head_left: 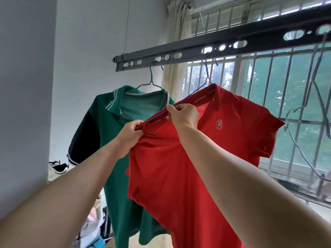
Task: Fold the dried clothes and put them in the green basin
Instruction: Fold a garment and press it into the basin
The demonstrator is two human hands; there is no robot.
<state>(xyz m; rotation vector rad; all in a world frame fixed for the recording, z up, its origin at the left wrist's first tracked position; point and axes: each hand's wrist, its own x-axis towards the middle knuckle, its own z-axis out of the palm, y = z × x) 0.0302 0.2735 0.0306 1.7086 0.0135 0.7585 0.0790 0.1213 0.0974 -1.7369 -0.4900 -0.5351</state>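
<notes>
**Red shirt (179, 167) on its hanger, both hands at the collar**

From my remote seat I see both bare arms raised toward the drying rail. My view of the left hand (129, 135) shows its fingers curled and pinching a bunch of red cloth at the shirt's shoulder, right where the end of the wire hanger (207, 76) pokes out from under the fabric. The right hand (182, 115) sits a little higher and just beside it, thumb and fingertips pinching the lettered edge of the open collar together with the hanger arm that runs along it. Neither hand is spread; both are closed on the shirt.

The red shirt hangs tilted, its left shoulder pulled down toward me, the body drooping below the arms and the far sleeve sticking out to the right. A small white round logo shows on the chest. Its hanger hook is looped through a hole in the grey rail (197, 49) overhead.

Just to the left, partly behind the red one, a green shirt (114, 140) with a dark sleeve hangs on a green hanger (152, 81) from the same rail. A bare hanger (304, 122) dangles at the right. Behind are the window bars (286, 86), a pale curtain (176, 20) and a white wall (80, 42).
</notes>
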